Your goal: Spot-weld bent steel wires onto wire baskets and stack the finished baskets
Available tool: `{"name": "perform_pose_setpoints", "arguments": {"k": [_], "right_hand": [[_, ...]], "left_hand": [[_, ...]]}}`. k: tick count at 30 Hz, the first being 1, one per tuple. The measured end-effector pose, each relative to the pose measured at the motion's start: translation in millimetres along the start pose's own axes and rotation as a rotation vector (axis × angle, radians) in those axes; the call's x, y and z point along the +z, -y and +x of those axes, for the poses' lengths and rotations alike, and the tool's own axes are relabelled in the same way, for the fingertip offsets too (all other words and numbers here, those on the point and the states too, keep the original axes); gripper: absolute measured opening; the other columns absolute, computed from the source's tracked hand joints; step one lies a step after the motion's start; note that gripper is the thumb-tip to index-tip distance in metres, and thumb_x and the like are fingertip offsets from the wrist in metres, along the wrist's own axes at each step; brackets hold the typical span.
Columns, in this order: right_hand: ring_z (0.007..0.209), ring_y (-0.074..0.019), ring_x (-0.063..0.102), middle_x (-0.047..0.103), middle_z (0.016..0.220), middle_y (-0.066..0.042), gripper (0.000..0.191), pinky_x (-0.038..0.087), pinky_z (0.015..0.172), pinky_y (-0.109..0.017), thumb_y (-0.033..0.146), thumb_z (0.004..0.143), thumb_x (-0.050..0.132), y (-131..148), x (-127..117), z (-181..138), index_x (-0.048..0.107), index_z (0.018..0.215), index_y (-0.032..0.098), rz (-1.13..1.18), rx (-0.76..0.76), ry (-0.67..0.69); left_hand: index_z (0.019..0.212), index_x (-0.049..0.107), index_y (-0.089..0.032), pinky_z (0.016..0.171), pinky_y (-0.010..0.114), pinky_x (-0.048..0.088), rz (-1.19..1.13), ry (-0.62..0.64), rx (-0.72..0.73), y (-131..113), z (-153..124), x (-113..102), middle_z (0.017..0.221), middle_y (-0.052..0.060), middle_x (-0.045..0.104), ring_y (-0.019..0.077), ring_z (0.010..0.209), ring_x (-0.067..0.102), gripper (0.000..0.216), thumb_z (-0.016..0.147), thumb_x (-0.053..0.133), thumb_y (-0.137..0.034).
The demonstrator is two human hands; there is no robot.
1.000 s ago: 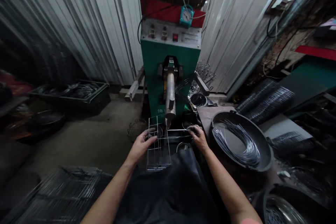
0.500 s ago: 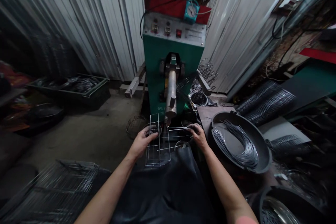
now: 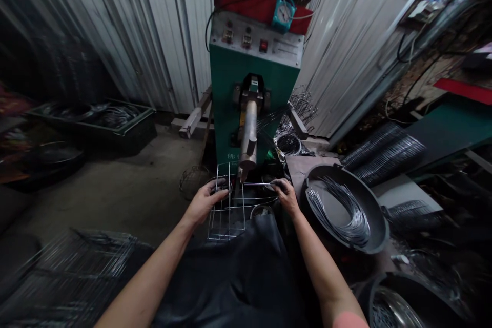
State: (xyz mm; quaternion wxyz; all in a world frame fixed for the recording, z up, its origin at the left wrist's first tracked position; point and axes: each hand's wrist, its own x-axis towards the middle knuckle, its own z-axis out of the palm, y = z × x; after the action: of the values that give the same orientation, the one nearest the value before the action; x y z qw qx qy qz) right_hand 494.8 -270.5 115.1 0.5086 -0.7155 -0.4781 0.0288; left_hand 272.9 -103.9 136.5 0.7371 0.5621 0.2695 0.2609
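Observation:
My left hand (image 3: 205, 201) is closed on the left side of a small wire rack (image 3: 229, 210), a boxy frame of thin metal rods above my lap. Its upper right corner lies at the tip of the welding machine's electrode arm (image 3: 249, 151). On the right, my right hand (image 3: 285, 196) pinches the end of a thin metal wire (image 3: 258, 184). That wire runs left to the rack's corner beneath the electrode tip. Whether wire and rack touch there is too small to tell. A dark apron (image 3: 234, 277) covers my lap.
The green machine (image 3: 226, 87) stands ahead. A round black pan (image 3: 378, 215) with curved wires (image 3: 351, 220) sits at right, another pan (image 3: 418, 287) below it. Stacked wire racks (image 3: 77, 277) lie at lower left; a green tray (image 3: 130, 125) rests on the floor.
The view has shifted slightly. The right hand's wire now lies at the electrode tip, where two rods showed apart before. Both hands keep their hold.

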Motion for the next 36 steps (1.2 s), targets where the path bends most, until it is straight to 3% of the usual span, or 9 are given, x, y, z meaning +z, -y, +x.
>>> {"name": "perform_pose_setpoints", "arguments": {"k": [11, 17, 23, 29, 33, 36], "right_hand": [[0.082, -0.0174, 0.055, 0.060, 0.082, -0.003, 0.014, 0.042, 0.078, -0.031, 0.031, 0.081, 0.054, -3, 0, -1, 0.064, 0.082, 0.021, -0.008, 0.029, -0.002], [0.084, -0.0178, 0.056, 0.059, 0.083, -0.004, 0.015, 0.045, 0.077, -0.032, 0.032, 0.080, 0.055, 0, 1, 1, 0.066, 0.083, 0.022, 0.015, 0.053, -0.014], [0.094, -0.0189, 0.056, 0.059, 0.100, -0.006, 0.021, 0.046, 0.083, -0.033, 0.031, 0.084, 0.052, 19, -26, -20, 0.069, 0.097, 0.028, -0.115, -0.057, -0.045], [0.077, -0.0194, 0.052, 0.060, 0.078, -0.004, 0.019, 0.043, 0.073, -0.034, 0.038, 0.080, 0.060, 21, -47, -45, 0.071, 0.094, 0.030, -0.274, -0.045, 0.071], [0.082, -0.0207, 0.049, 0.059, 0.079, -0.004, 0.016, 0.040, 0.077, -0.036, 0.035, 0.081, 0.058, 27, -34, -28, 0.071, 0.089, 0.030, -0.297, -0.080, 0.065], [0.094, -0.0229, 0.046, 0.060, 0.092, -0.005, 0.014, 0.037, 0.084, -0.038, 0.032, 0.081, 0.058, 30, -13, -11, 0.071, 0.087, 0.030, -0.282, -0.114, 0.048]], "left_hand": [[0.100, 0.063, -0.013, 0.079, 0.032, 0.042, -0.049, 0.050, -0.025, -3, 6, 0, 0.088, 0.006, 0.065, 0.0170, 0.080, 0.058, 0.052, 0.055, 0.075, -0.035], [0.102, 0.061, -0.013, 0.072, 0.030, 0.042, -0.014, -0.011, -0.028, 1, 8, -2, 0.070, 0.000, 0.061, 0.0149, 0.068, 0.056, 0.055, 0.054, 0.076, -0.036], [0.100, 0.063, -0.013, 0.076, 0.031, 0.043, -0.034, 0.032, 0.013, 1, 6, -2, 0.083, 0.005, 0.065, 0.0171, 0.077, 0.059, 0.051, 0.056, 0.075, -0.036], [0.104, 0.060, -0.012, 0.080, 0.032, 0.043, -0.024, -0.086, 0.091, 4, 1, 4, 0.088, 0.006, 0.066, 0.0181, 0.084, 0.059, 0.056, 0.056, 0.074, -0.038], [0.105, 0.060, -0.013, 0.080, 0.031, 0.044, -0.021, -0.104, 0.101, 5, -1, 8, 0.089, 0.006, 0.065, 0.0182, 0.084, 0.059, 0.056, 0.057, 0.074, -0.039], [0.105, 0.059, -0.013, 0.081, 0.032, 0.044, -0.027, -0.100, 0.082, 5, -1, 8, 0.092, 0.007, 0.066, 0.0186, 0.085, 0.059, 0.057, 0.057, 0.074, -0.038]]}}
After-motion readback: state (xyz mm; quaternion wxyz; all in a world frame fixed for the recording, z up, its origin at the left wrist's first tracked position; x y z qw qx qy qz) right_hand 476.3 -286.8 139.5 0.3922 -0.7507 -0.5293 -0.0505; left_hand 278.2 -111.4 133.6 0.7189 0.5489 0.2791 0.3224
